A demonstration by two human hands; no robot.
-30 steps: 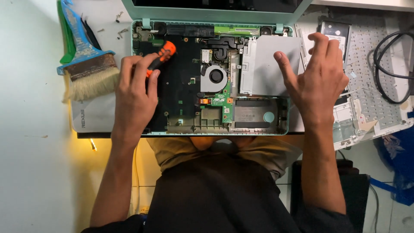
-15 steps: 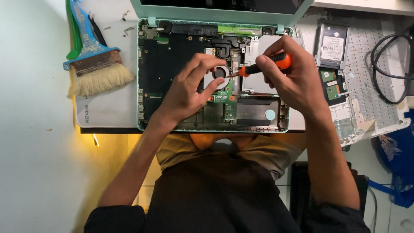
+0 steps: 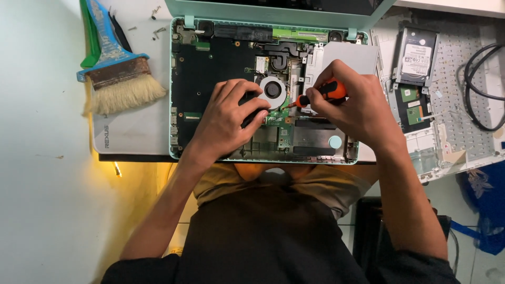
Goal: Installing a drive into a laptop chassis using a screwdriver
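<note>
- The person is sitting at the bottom of the frame and is working on an opened laptop [image 3: 221,68] lying across the upper middle of the frame, its mint-green shell exposed and its circuit board showing.
- The right hand [image 3: 357,105] is closing firmly around an orange-and-black screwdriver [image 3: 321,93], holding it nearly level, with the tip pointing left toward the green board just right of the round fan [image 3: 273,90] in the centre.
- The left hand [image 3: 229,118] is resting palm-down on the dark board just left of the fan, fingers curled and pressing; it is not visible whether anything is lying under them.
- Judging by how things lie, the opening-up stage is done: the white keyboard cover [image 3: 463,89] is lying face-down at the right of the frame, well apart from the laptop, and a hard drive [image 3: 416,58] is sitting on it at the upper right.
- Several loose screws [image 3: 158,31] are lying at the upper left, just beside the laptop's corner, so some fasteners are already out.
- The fan, the copper-black heat pipe and the board are all sitting in place, so the inner work appears to be at an early-to-middle stage.
- A wide paintbrush [image 3: 118,84] with pale bristles is lying at the upper left on a white pad [image 3: 131,131], untouched by either hand.
</note>
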